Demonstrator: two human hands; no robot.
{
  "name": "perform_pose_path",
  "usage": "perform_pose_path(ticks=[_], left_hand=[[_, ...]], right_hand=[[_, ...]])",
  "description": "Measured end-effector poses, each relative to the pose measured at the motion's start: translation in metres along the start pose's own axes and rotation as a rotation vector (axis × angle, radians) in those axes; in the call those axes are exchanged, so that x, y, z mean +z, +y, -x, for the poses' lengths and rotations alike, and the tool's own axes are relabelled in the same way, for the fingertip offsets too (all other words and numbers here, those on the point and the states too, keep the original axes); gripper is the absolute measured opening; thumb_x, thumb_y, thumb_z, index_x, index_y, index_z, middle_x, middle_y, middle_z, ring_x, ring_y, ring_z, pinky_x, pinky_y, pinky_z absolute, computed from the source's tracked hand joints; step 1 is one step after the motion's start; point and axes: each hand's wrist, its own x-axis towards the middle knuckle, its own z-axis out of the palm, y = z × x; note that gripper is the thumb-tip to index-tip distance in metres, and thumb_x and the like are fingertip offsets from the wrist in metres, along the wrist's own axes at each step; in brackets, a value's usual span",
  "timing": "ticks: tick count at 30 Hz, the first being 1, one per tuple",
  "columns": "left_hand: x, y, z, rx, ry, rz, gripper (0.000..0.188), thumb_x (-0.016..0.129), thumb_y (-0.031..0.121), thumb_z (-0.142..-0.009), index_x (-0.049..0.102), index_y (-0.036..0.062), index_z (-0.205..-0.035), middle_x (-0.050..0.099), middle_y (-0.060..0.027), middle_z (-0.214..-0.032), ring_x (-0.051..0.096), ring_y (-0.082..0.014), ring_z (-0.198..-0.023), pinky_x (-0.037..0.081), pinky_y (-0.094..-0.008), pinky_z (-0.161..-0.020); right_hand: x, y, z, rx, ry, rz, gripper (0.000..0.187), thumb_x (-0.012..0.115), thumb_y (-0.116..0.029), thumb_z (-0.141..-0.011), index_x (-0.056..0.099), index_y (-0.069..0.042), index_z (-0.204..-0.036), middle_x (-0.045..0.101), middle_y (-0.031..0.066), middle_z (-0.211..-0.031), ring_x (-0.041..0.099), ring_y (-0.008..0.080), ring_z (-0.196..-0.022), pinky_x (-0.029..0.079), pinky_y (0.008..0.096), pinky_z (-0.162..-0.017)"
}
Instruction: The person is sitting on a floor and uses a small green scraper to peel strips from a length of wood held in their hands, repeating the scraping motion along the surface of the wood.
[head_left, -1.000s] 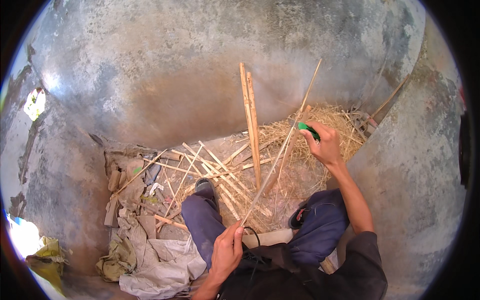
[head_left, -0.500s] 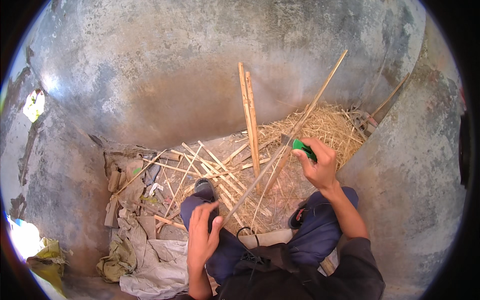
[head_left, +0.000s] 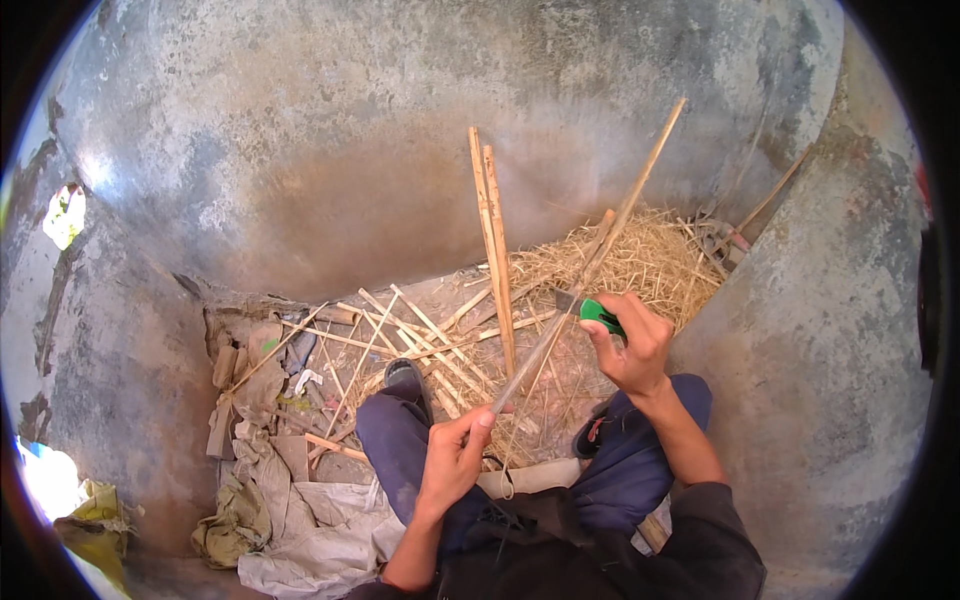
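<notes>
A long, thin strip of bamboo (head_left: 652,158) slants from low in front of me up toward the far right. Its near end is pinched between the thumb and fingers of my left hand (head_left: 452,468). My right hand (head_left: 638,345) grips a green-handled knife (head_left: 597,315), its dark blade lying against the strip about midway along. Just behind the strip, a thicker brown stake shows its top (head_left: 607,222); its lower part is mostly covered. Two upright bamboo pieces (head_left: 497,240) lean against the wall ahead.
Shavings (head_left: 655,255) are heaped at the far right. Several cut sticks (head_left: 430,340) lie crisscrossed beyond my left foot. Crumpled sacking (head_left: 320,530) and scraps are at the left. Grey plastered walls (head_left: 300,130) close in ahead and on both sides.
My left hand has moved right and forward from its raised, loose pose and taken hold of the strip's near end. The right hand and knife have come slightly nearer to me.
</notes>
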Motion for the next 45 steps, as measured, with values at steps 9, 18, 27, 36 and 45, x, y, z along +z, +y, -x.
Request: perform_pose_path(ticks=[9, 18, 27, 36, 45], left_hand=[[0.006, 0.011, 0.016, 0.08, 0.221, -0.122, 0.034, 0.06, 0.025, -0.118, 0.081, -0.0001, -0.125, 0.043, 0.0041, -0.067, 0.04, -0.0048, -0.062, 0.033, -0.028, -0.055], [-0.013, 0.003, 0.017, -0.203, -0.058, 0.304, 0.039, 0.057, 0.029, -0.12, 0.08, -0.0015, -0.124, 0.043, 0.0104, -0.073, 0.036, -0.0022, -0.068, 0.028, -0.0245, -0.061], [-0.02, 0.001, 0.022, -0.314, -0.112, 0.432, 0.04, 0.056, 0.03, -0.12, 0.08, -0.0024, -0.121, 0.043, 0.0095, -0.071, 0.036, -0.002, -0.066, 0.027, -0.0246, -0.059], [-0.006, 0.009, 0.029, 0.108, 0.338, -0.177, 0.025, 0.075, 0.022, -0.109, 0.079, -0.0026, -0.114, 0.059, -0.0034, -0.067, 0.048, -0.0063, -0.061, 0.038, -0.0308, -0.054], [-0.025, -0.027, 0.025, -0.08, 0.357, -0.229, 0.024, 0.072, 0.018, -0.111, 0.078, -0.0049, -0.111, 0.061, 0.0032, -0.074, 0.05, -0.0029, -0.07, 0.038, -0.0243, -0.061]], right_hand=[[0.014, -0.007, 0.004, 0.013, 0.034, 0.008, 0.028, 0.084, -0.03, -0.098, 0.079, -0.005, -0.109, 0.074, 0.0076, -0.084, 0.073, 0.0245, -0.065, 0.054, 0.0356, -0.057], [0.01, -0.01, -0.003, -0.039, 0.003, 0.032, 0.031, 0.086, -0.033, -0.096, 0.08, -0.005, -0.108, 0.074, 0.0074, -0.084, 0.072, 0.0246, -0.064, 0.053, 0.0357, -0.056], [0.008, -0.015, -0.003, -0.077, -0.009, 0.082, 0.03, 0.086, -0.033, -0.096, 0.08, -0.007, -0.108, 0.071, 0.0056, -0.08, 0.068, 0.0231, -0.059, 0.05, 0.0351, -0.054], [0.015, 0.012, -0.008, 0.072, 0.154, 0.107, 0.032, 0.081, -0.036, -0.102, 0.082, -0.006, -0.113, 0.073, 0.0043, -0.079, 0.067, 0.0189, -0.058, 0.049, 0.0366, -0.053], [-0.007, 0.059, -0.03, 0.521, -0.216, 0.02, 0.04, 0.078, -0.042, -0.104, 0.08, -0.005, -0.119, 0.062, 0.0013, -0.067, 0.056, 0.0128, -0.061, 0.04, 0.0342, -0.057]])
